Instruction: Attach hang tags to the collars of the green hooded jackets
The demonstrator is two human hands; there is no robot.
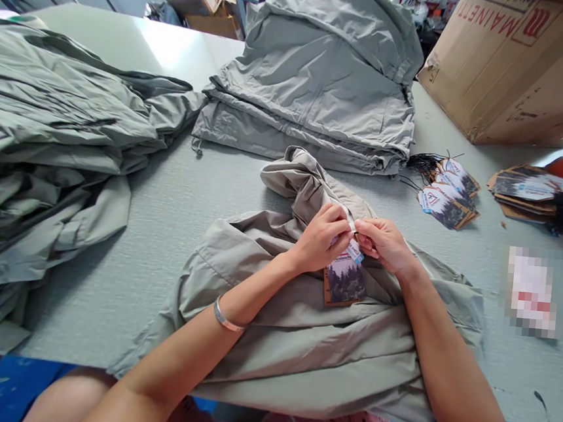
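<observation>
A grey-green jacket (309, 345) lies bunched on the table in front of me, its collar end pointing away. My left hand (322, 239) is closed at the collar, its fingers pinching a small white label. Right beside it, my right hand (383, 243) is closed in a pinch on a thin dark string at the label's edge. Below the fingers hangs a hang tag (345, 283) with a forest picture, a smaller white-and-blue tag over its top. My fingers partly hide the string and the label.
Folded jackets (317, 83) are stacked behind, and a loose heap of jackets (57, 126) lies left. To the right are strung hang tags (448, 196), another tag pile (530, 190), a blurred white-and-red item (531, 292) and a large cardboard box (515, 67).
</observation>
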